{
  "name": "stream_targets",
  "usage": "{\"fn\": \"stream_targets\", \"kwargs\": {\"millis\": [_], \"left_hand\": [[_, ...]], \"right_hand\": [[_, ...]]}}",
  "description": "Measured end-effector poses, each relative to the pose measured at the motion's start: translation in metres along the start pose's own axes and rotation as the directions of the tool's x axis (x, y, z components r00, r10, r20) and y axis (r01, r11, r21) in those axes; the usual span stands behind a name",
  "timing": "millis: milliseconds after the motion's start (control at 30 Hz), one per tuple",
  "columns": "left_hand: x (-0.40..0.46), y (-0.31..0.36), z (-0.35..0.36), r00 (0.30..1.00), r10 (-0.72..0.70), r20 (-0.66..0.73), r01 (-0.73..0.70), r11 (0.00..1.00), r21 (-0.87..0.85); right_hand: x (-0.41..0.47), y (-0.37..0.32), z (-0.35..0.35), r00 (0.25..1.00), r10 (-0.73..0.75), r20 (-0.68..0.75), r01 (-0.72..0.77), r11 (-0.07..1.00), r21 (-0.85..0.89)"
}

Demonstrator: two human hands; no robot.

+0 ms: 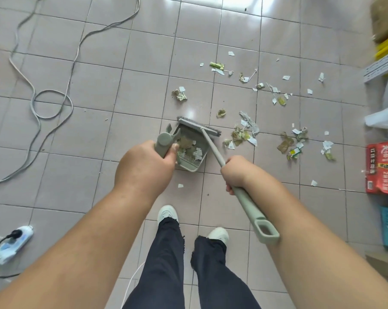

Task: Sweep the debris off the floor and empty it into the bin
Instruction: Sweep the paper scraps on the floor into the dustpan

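left hand hides part of dustpan handle.

The tiled floor carries a dustpan at the centre of the frame, with scraps of paper and wrappers scattered to its right. Grey cables loop across the upper left, a power strip lies lower left, and boxes stand along the right edge.
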State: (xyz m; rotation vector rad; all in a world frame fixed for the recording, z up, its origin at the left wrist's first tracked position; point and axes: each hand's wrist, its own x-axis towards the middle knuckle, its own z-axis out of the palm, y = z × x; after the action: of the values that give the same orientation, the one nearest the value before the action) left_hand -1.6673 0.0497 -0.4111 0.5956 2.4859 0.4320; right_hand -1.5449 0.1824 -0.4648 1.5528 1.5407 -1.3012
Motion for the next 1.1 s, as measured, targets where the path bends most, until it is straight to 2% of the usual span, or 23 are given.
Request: {"fn": "stream_targets", "kwargs": {"millis": [100, 367, 667, 933, 1100], "left_hand": [[-0.018, -0.010, 0.004, 1.000, -0.017, -0.011, 0.016, 0.999, -0.027], [-0.105, -0.043, 0.016, 0.994, -0.065, -0.083, 0.059, 0.996, -0.069], [-0.193, -0.071, 0.025, 0.986, -0.115, -0.118, 0.109, 0.992, -0.057], [-0.243, -0.107, 0.018, 0.978, -0.165, -0.131, 0.161, 0.986, -0.045], [-0.259, -0.139, 0.013, 0.981, -0.165, -0.104, 0.164, 0.986, -0.017]], "right_hand": [[0.002, 0.015, 0.016, 0.999, 0.047, 0.024, -0.047, 0.999, -0.023], [-0.041, 0.085, 0.023, 1.000, -0.004, 0.028, 0.005, 0.999, -0.037], [-0.081, 0.134, 0.059, 0.995, 0.051, 0.086, -0.042, 0.994, -0.100], [-0.106, 0.166, 0.101, 0.991, 0.057, 0.120, -0.057, 0.998, 0.000], [-0.114, 0.175, 0.147, 0.998, 0.007, 0.058, -0.011, 0.999, 0.053]]}}
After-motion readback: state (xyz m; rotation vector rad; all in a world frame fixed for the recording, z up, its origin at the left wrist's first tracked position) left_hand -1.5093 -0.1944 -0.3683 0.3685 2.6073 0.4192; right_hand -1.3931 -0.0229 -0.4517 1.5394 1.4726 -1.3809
